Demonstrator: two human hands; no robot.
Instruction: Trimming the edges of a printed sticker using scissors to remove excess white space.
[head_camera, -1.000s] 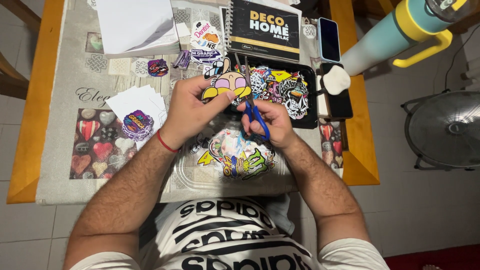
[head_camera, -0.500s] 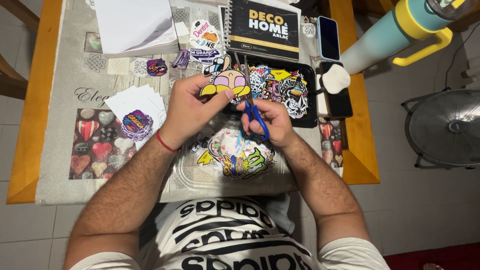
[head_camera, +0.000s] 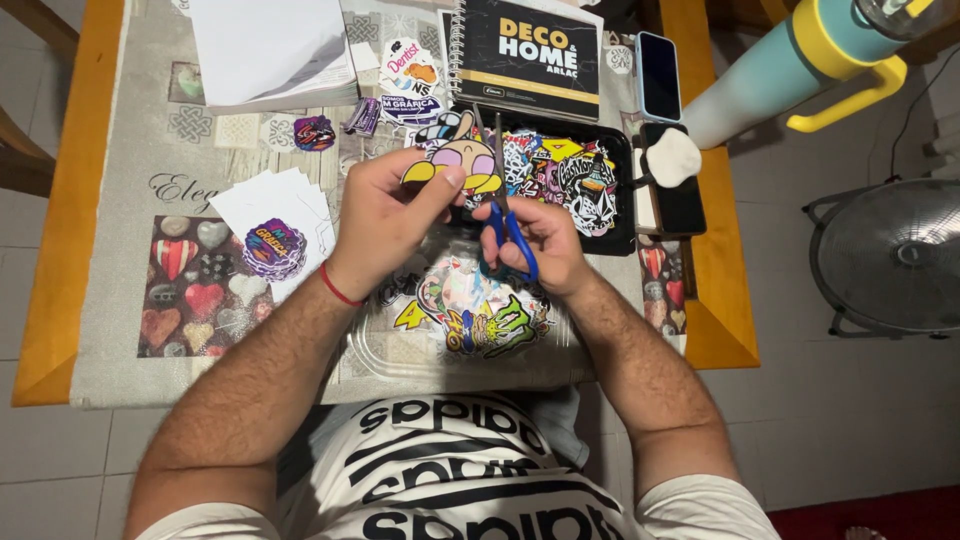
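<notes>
My left hand (head_camera: 385, 215) pinches a cartoon-character sticker (head_camera: 455, 160) in pink, yellow and purple, held above the table. My right hand (head_camera: 540, 245) grips blue-handled scissors (head_camera: 503, 205) whose blades point up and away against the sticker's right edge. Directly below both hands a clear plastic tray (head_camera: 375, 350) holds a pile of colourful cut stickers (head_camera: 475, 310). A black tray (head_camera: 622, 190) with more printed stickers lies just beyond the hands.
A black spiral notebook (head_camera: 525, 50), a phone (head_camera: 658, 75) and white paper (head_camera: 270, 45) lie at the far side. White backing sheets with a purple sticker (head_camera: 275, 245) sit left. A teal bottle with yellow handle (head_camera: 800, 55) and a floor fan (head_camera: 890, 255) are at right.
Both hands stay close together over the clear tray. The sticker and scissors have shifted only slightly.
</notes>
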